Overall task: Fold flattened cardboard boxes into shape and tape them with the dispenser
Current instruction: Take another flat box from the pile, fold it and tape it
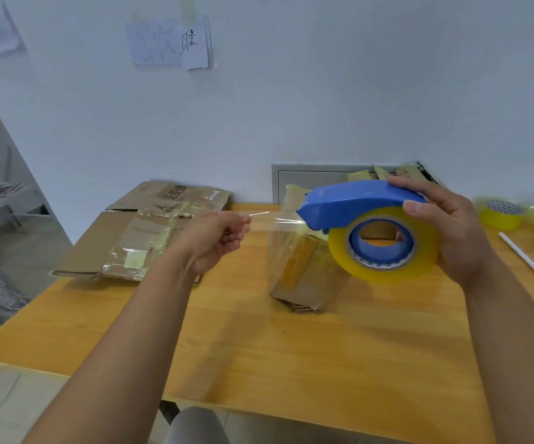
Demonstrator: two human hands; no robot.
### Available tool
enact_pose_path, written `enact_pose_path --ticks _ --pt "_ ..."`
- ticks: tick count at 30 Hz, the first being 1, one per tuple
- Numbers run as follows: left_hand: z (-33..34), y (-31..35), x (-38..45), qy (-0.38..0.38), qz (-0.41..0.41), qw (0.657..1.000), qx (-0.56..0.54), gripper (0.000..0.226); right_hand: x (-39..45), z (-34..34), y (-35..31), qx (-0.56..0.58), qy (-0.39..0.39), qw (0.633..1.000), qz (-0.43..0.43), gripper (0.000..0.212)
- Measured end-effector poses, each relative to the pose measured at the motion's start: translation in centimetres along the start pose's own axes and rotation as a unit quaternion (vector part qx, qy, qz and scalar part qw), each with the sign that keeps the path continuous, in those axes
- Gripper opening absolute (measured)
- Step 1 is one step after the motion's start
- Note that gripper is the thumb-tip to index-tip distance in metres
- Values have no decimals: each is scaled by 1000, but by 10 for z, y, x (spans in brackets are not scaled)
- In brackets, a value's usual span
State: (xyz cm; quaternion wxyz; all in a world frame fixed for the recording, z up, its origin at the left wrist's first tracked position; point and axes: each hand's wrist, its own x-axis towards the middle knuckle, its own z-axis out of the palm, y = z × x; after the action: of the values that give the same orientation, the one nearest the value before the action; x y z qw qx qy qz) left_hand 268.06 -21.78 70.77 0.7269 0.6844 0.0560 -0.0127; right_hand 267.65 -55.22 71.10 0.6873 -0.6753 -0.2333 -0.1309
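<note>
Wooden table is sitting against a white wall. R hand is gripping the blue tape dispenser above the table's far edge; L hand is pinching the clear tape strip. Taped box is standing below; flat cardboard is lying at the far left corner.

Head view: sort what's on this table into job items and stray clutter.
Job:
- blue tape dispenser, gripped by the right hand
- clear tape strip, pinched by the left hand
- folded cardboard box
- flattened cardboard boxes

Lying about:
- spare yellow tape roll
- white pen
- papers on wall
</note>
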Motion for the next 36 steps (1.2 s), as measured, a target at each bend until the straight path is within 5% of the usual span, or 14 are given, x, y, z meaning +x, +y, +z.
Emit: enact_pose_path --ticks 13,36 --pt "0 9 -3 31 18 986 -161 10 13 30 16 135 49 990 -16 33" --pt "24 -32 -18 80 21 996 41 13 7 -18 37 -9 -16 999 36 38"
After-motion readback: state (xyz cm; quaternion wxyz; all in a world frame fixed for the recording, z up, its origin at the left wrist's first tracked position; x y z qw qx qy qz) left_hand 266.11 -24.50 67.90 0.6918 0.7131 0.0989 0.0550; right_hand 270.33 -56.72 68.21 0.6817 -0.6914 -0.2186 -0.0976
